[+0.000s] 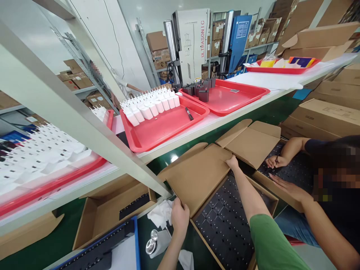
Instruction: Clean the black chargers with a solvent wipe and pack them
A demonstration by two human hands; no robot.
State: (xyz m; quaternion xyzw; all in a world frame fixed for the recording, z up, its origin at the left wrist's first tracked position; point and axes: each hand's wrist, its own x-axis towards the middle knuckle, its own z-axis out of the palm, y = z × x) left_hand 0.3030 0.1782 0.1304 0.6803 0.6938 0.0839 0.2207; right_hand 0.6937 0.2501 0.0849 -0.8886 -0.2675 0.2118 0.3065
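An open cardboard box (206, 242) packed with rows of black parts (225, 221) is in front of me, its lid (197, 172) raised and tilted back. My left hand (180, 216) is closed on the lid's left edge, near the hinge side. With my right hand (233, 164) I grip the lid's far right corner, my forearm reaching over the black parts. Just left of my left hand are a crumpled white cloth (161, 214) and a metal-topped bottle (157, 242). My fingertips are partly hidden by the lid and hands.
At right a co-worker's hands (281, 161) rest at another open box (271, 180) of black parts. Red trays (168, 133) with white and black pieces line the bench above. A slanted metal post (123, 150) and blue-edged bin (137, 243) are at left; stacked cartons (323, 116) stand right.
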